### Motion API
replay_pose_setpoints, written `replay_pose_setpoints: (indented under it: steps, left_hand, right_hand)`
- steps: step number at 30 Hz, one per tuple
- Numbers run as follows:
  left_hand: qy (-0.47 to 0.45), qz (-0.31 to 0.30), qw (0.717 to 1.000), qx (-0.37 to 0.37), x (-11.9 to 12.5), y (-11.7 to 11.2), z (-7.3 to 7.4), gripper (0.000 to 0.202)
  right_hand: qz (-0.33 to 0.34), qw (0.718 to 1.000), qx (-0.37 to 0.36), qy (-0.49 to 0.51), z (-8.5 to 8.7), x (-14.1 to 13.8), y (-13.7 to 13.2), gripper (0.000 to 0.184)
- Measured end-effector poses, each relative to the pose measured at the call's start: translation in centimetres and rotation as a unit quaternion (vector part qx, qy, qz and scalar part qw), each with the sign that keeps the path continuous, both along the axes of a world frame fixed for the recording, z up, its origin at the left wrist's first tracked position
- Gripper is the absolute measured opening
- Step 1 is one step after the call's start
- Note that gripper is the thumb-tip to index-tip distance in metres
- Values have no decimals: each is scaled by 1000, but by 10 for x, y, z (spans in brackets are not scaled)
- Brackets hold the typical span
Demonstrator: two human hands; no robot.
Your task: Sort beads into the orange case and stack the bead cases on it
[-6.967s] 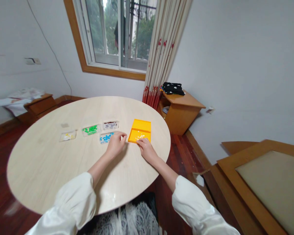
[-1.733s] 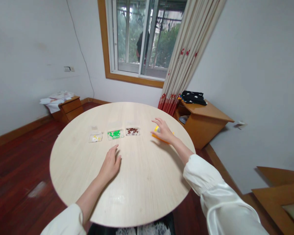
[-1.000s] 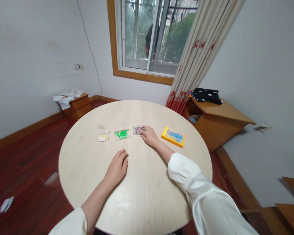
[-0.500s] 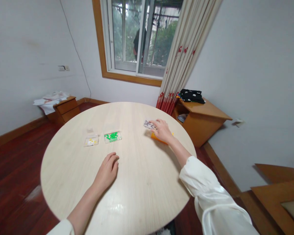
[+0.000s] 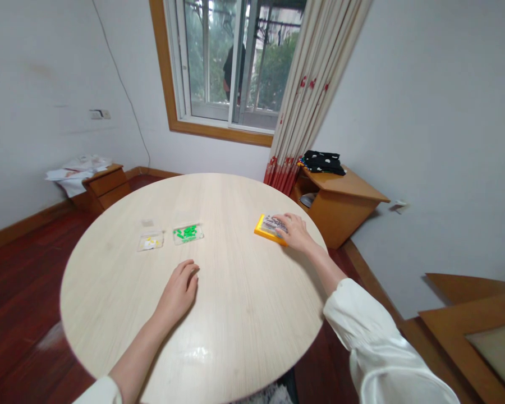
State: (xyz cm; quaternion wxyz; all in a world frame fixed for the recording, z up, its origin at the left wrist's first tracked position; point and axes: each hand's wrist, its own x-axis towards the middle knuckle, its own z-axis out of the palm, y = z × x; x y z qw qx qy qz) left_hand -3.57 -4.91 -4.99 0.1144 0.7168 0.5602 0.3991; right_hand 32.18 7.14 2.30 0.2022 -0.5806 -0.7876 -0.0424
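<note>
On the right side of the round table (image 5: 227, 314), my right hand (image 5: 298, 233) grips a clear plastic box (image 5: 271, 223) with small dark pieces in it. This box is at the top of a yellow-orange tray (image 5: 264, 234); whether it rests on it I cannot tell. My fingers hide its right part. My left hand (image 5: 179, 290) rests on the tabletop, fingers loosely bent, holding nothing. Beyond it stands a clear box with green pieces (image 5: 188, 233). To the left of that is a clear box with a few yellow pieces (image 5: 150, 242).
Behind the table is a window (image 5: 231, 67) with a curtain (image 5: 307, 95). A wooden cabinet (image 5: 340, 207) with folded dark cloth (image 5: 323, 162) stands at the back right. Papers (image 5: 78, 168) lie on a small drawer unit (image 5: 107, 188) at the left.
My right hand has moved right with the clear box, bringing it over the yellow-orange tray. My left hand keeps its place on the table. The view has shifted slightly.
</note>
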Motion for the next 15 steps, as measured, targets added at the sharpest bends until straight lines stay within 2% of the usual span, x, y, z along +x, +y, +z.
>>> replay_pose_setpoints:
  steps: [3, 5, 8, 10, 12, 15]
  left_hand:
    - [-2, 0, 1000, -5, 1, 0, 0, 24]
    - [-7, -2, 1000, -8, 3, -1, 2, 24]
    - [-20, -10, 1000, -7, 6, -2, 8, 23]
    - [-32, -10, 999, -12, 8, -4, 13, 22]
    - [-42, -1, 999, -25, 9, -5, 19, 21]
    - [-47, 20, 998, -39, 9, -6, 25, 23]
  right_hand:
    - [-7, 1000, -1, -9, 2, 2, -3, 44]
    - [1, 1000, 26, -4, 9, -2, -4, 52]
    - [55, 997, 45, 19, 25, -24, 1, 61]
    - [124, 992, 24, 23, 33, -53, 9, 62]
    - [200, 980, -5, 15, 36, -92, 19, 70]
    - [283, 958, -40, -4, 31, -158, 38, 102]
